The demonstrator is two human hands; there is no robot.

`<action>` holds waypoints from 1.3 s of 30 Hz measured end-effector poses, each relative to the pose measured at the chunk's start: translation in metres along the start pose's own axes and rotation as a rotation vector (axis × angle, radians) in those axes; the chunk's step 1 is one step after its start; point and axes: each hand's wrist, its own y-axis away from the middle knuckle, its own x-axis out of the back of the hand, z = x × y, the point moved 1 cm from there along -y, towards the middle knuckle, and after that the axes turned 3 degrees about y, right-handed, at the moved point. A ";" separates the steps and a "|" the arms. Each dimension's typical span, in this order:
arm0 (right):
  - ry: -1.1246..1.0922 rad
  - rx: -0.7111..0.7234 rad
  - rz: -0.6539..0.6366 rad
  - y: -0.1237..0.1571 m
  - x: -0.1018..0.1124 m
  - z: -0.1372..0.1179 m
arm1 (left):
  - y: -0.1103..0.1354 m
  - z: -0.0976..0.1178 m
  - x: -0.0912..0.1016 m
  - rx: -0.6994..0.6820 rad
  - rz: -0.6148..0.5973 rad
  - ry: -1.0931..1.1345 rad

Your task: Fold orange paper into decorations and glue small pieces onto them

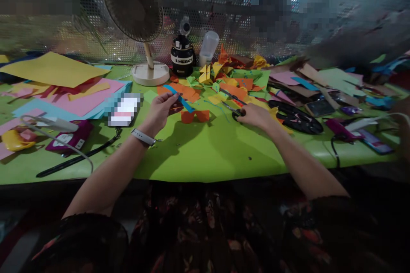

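Between the thumb and fingers of my left hand (162, 108) is a narrow blue paper strip (186, 105), slanting down to the right. My right hand (258, 116) grips a pair of scissors (236, 113) with dark handles; the blades are spread apart and point left, toward the strip but not touching it. Just below the strip's lower end, a small folded orange paper piece (201, 115) rests on the green tabletop (205, 153). Orange, yellow and green paper scraps (245, 83) are heaped behind the scissors.
A white fan (150, 73) and a black bottle (182, 60) stand at the back. Coloured sheets (53, 70), a phone (124, 110) and a purple device (68, 136) with a cable lie left. At right are a black oval object (297, 117), more scraps and another phone (375, 141).
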 end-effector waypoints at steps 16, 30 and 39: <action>-0.210 -0.018 -0.180 -0.024 -0.003 0.021 | -0.011 0.005 0.015 -0.094 0.139 0.060; -1.236 0.168 -0.418 0.010 0.003 -0.046 | -0.004 0.009 0.006 0.007 0.104 0.136; -1.236 0.289 -0.580 0.027 -0.003 -0.090 | 0.004 0.006 -0.002 0.114 0.034 0.104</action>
